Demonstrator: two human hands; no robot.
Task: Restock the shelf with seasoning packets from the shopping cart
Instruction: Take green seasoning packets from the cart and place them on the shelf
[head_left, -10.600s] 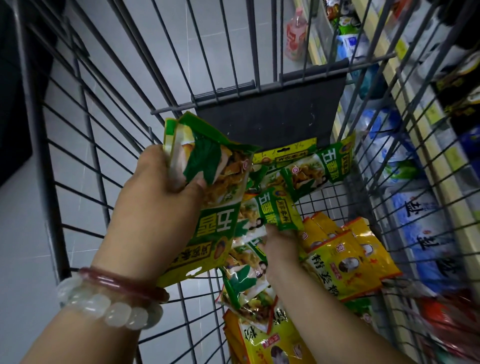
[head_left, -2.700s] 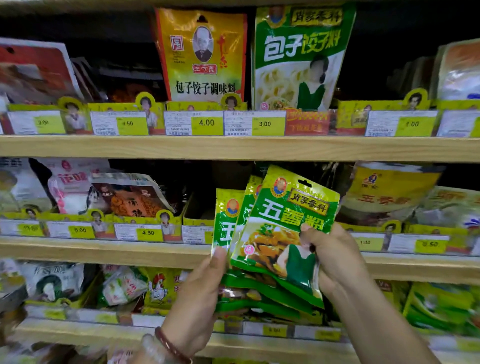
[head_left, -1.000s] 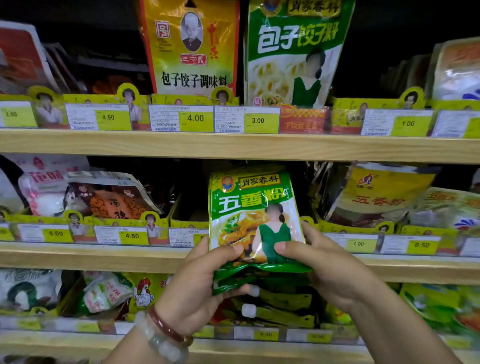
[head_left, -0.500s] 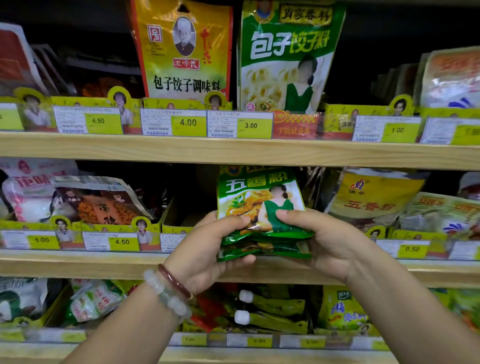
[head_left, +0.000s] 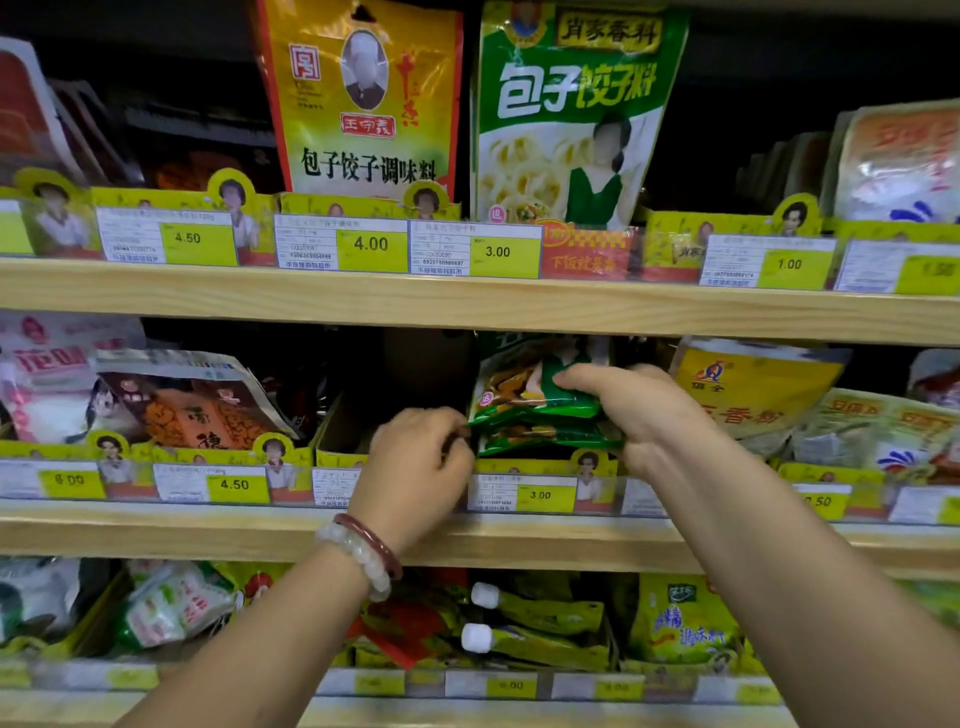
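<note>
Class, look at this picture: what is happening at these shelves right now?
A person is restocking. The right hand grips a stack of green packets and pushes it into a yellow tray on the middle shelf, above a 3.00 price tag. The left hand, fingers curled, is at the stack's lower left corner.

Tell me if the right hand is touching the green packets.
Touching: the head view shows the right hand with fingers curled over the green packets.

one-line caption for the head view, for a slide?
Right hand grips a stack of green seasoning packets at the middle shelf slot above a 3.00 price tag; left hand alongside.
</note>
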